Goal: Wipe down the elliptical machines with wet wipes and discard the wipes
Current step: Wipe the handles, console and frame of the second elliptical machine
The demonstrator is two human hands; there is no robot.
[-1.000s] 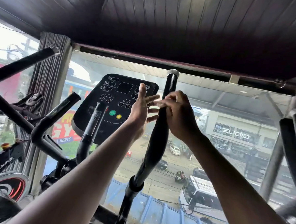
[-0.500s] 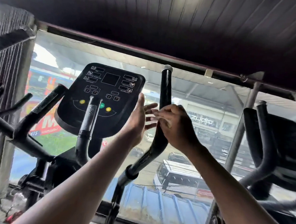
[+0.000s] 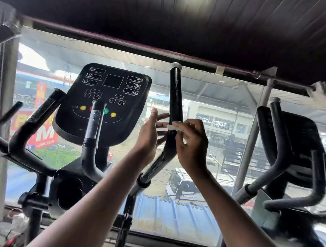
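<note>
An elliptical machine stands in front of me with a black console (image 3: 104, 103) and a tall black right handlebar (image 3: 175, 97). My right hand (image 3: 192, 145) pinches a small white wet wipe (image 3: 174, 128) against the handlebar's middle. My left hand (image 3: 150, 136) is raised just left of the bar, its fingers straight and spread, their tips near the wipe. Both forearms reach up from the bottom of the view. Most of the wipe is hidden inside my right fingers.
The machine's left handlebar (image 3: 35, 124) and inner grip (image 3: 94, 123) rise at the left. A second elliptical (image 3: 296, 149) stands at the right. A large window (image 3: 224, 126) behind shows a street. A dark ceiling hangs low overhead.
The camera has swung right and down, bringing the second elliptical into view. Both hands have stayed at the middle of the right handlebar, and the white wipe now shows in my right fingers.
</note>
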